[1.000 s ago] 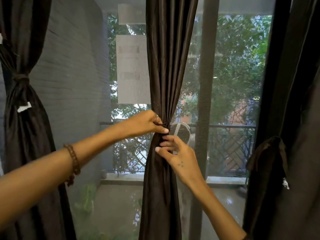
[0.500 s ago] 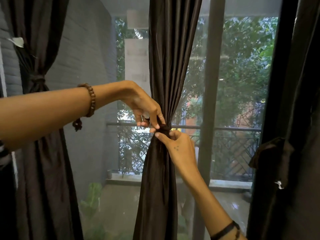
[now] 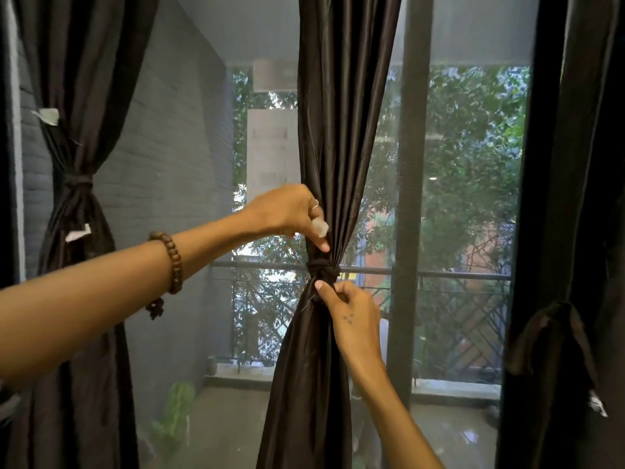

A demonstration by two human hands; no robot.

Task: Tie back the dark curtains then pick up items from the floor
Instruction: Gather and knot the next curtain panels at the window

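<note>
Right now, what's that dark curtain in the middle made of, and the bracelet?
The middle curtain looks like thin, satiny woven cloth, perhaps polyester: its folds shine softly and bunch tightly at the knot. The bracelet on the left wrist looks like round brown wooden beads, dull rather than glossy, though plastic can't be ruled out.

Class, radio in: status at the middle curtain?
Left hand pinching above knot. Right hand gripping below. Middle curtain cinched. Nothing obstructing.
</note>
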